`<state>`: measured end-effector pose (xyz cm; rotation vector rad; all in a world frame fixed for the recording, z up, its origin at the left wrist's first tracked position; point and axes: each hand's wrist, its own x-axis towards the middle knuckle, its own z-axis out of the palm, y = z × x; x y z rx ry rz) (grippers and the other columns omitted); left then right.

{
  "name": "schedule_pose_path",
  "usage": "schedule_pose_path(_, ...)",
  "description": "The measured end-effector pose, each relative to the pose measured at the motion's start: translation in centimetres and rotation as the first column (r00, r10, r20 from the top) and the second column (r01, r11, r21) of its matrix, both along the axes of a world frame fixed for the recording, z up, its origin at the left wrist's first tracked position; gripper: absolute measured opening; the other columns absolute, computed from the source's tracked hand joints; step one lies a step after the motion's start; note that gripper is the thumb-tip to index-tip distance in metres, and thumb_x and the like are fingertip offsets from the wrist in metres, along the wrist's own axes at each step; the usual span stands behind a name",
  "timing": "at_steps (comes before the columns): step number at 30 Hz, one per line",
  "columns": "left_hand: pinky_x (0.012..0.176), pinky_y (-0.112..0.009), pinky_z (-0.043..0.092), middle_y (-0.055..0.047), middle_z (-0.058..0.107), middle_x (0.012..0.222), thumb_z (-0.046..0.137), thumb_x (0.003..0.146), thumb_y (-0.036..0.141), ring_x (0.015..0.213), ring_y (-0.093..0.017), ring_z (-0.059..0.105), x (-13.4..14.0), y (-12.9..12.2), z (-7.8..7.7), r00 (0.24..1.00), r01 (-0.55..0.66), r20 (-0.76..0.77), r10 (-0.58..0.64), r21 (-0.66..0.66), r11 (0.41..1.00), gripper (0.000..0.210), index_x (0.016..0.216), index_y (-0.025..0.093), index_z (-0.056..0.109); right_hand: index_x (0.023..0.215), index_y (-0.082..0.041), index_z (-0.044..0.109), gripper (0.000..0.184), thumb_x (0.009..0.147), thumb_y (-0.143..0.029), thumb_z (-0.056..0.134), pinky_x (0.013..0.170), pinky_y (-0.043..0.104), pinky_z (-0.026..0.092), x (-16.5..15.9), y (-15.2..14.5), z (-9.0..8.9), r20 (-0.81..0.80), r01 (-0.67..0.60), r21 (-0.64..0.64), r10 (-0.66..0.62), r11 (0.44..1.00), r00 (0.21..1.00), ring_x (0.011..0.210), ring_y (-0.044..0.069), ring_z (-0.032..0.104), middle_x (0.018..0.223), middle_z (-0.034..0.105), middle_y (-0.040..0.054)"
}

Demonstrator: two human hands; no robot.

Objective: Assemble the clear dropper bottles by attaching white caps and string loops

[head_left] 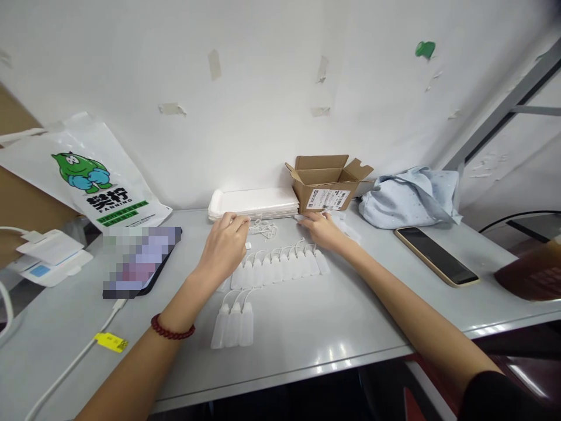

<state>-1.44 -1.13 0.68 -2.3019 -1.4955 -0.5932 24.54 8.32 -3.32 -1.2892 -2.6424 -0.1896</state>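
My left hand (pixel 225 245) is above the left end of a row of small translucent plastic bottles (pixel 280 269), its fingers curled together. A bit of white shows at its fingertips, too small to name. Just right of it lies a loose heap of white caps with loops (pixel 265 228). In front of the cardboard box, the fingers of my right hand (pixel 322 231) close on a translucent plastic bottle (pixel 300 217), partly hidden by them. More translucent bottles (pixel 346 225) lie beside that hand. Nearer the front edge are three capped bottles (pixel 233 326) with white loops, side by side.
Stacked white trays (pixel 254 202) and an open cardboard box (pixel 324 184) stand by the wall. A light blue cloth bag (pixel 407 196) and a phone (pixel 436 255) lie right. Leftward are another phone (pixel 144 263), a cable (pixel 79 356), a white device (pixel 55 257) and a printed bag (pixel 87 175).
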Motion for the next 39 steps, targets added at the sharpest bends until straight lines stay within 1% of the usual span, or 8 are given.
schedule_pose_path(8,0.084,-0.04,0.049,-0.008,0.069,0.103,0.035,0.083,0.008,0.1,-0.024,0.058,-0.2,0.1,-0.1,0.939,0.076,0.344,-0.011,-0.176,0.982,0.036,0.096,0.015,0.068,0.094,-0.017,0.065,0.024,0.089,-0.011,0.043,0.079,0.034,0.034,1.7,-0.7,1.5,-0.272,0.014,0.141,0.025,0.99,0.962,0.097,0.023,0.06,0.102,0.068,0.0099)
schedule_pose_path(15,0.082,-0.043,0.046,-0.011,0.068,0.098,0.044,0.082,0.02,0.096,-0.028,0.058,-0.3,-0.1,0.1,0.927,0.061,0.373,0.031,-0.231,0.971,0.027,0.094,0.015,0.067,0.09,-0.019,0.058,0.018,0.093,-0.016,0.04,0.076,0.034,0.043,1.5,-3.1,2.6,-0.403,-0.06,0.323,0.195,0.945,0.894,0.086,0.021,0.063,0.091,0.069,0.0075)
schedule_pose_path(17,0.08,-0.039,0.047,-0.008,0.068,0.097,0.051,0.079,0.021,0.089,-0.024,0.061,0.2,-0.4,0.5,0.81,0.061,0.577,0.108,-0.265,0.962,0.021,0.092,0.017,0.067,0.097,-0.02,0.055,0.013,0.092,-0.017,0.043,0.075,0.035,0.046,0.6,-4.1,2.6,-0.418,-0.075,0.332,0.218,0.94,0.882,0.086,0.022,0.063,0.094,0.068,0.0082)
schedule_pose_path(20,0.075,-0.032,0.048,-0.005,0.068,0.087,0.066,0.072,0.025,0.079,-0.018,0.062,1.2,-1.0,1.2,0.424,0.201,0.866,0.264,-0.375,0.905,0.017,0.086,0.017,0.067,0.11,-0.02,0.05,0.019,0.091,-0.017,0.046,0.072,0.035,0.05,-0.8,-5.8,2.5,-0.439,-0.117,0.328,0.261,0.937,0.86,0.089,0.023,0.063,0.098,0.067,0.0101)
schedule_pose_path(22,0.074,-0.028,0.047,-0.002,0.067,0.082,0.074,0.065,0.023,0.077,-0.015,0.061,1.7,-1.4,1.5,0.182,0.359,0.919,0.35,-0.394,0.846,0.022,0.085,0.017,0.067,0.114,-0.019,0.047,0.022,0.092,-0.016,0.046,0.071,0.036,0.051,-1.6,-6.8,2.5,-0.429,-0.172,0.324,0.307,0.93,0.849,0.088,0.023,0.063,0.098,0.067,0.0103)
schedule_pose_path(25,0.077,-0.024,0.045,0.001,0.065,0.08,0.079,0.061,0.019,0.077,-0.011,0.06,2.3,-1.9,1.7,0.011,0.543,0.909,0.417,-0.356,0.761,0.027,0.085,0.018,0.068,0.116,-0.018,0.044,0.025,0.092,-0.015,0.046,0.071,0.036,0.053,-2.3,-7.9,2.4,-0.41,-0.245,0.329,0.371,0.912,0.833,0.084,0.022,0.062,0.095,0.066,0.0106)
schedule_pose_path(29,0.081,-0.024,0.044,0.001,0.064,0.081,0.08,0.063,0.02,0.08,-0.01,0.059,2.9,-2.3,1.4,-0.025,0.645,0.898,0.439,-0.32,0.693,0.025,0.086,0.018,0.069,0.118,-0.016,0.043,0.026,0.092,-0.014,0.045,0.071,0.037,0.054,-2.9,-8.6,2.5,-0.416,-0.295,0.336,0.421,0.895,0.806,0.083,0.022,0.062,0.095,0.066,0.0118)
schedule_pose_path(39,0.084,-0.028,0.045,0.0,0.068,0.083,0.076,0.07,0.027,0.08,-0.013,0.06,3.4,-2.5,0.9,0.073,0.62,0.899,0.431,-0.379,0.686,0.02,0.089,0.02,0.073,0.124,-0.018,0.041,0.031,0.093,-0.015,0.044,0.074,0.037,0.054,-3.2,-9.1,2.5,-0.468,-0.32,0.342,0.455,0.884,0.757,0.091,0.023,0.063,0.103,0.066,0.013)
